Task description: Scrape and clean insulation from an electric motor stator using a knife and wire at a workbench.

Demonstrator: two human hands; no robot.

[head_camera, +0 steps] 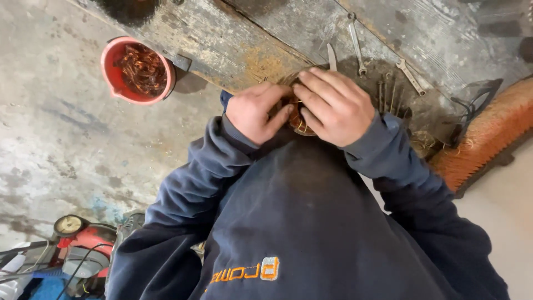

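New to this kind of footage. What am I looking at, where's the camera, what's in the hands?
There is one picture, from a camera worn on the person's head, looking straight down past a dark blue sweatshirt. No machine is involved, just two bare hands. The left hand and the right hand are both closed around a small round part wound with copper wire, pressed against the edge of a worn wooden bench. On the bench lie two spanners and a flat metal blade. On the concrete floor stands a red bucket full of tangled copper wire. A red machine with a round gauge sits at bottom left, and an orange brush lies to the right.
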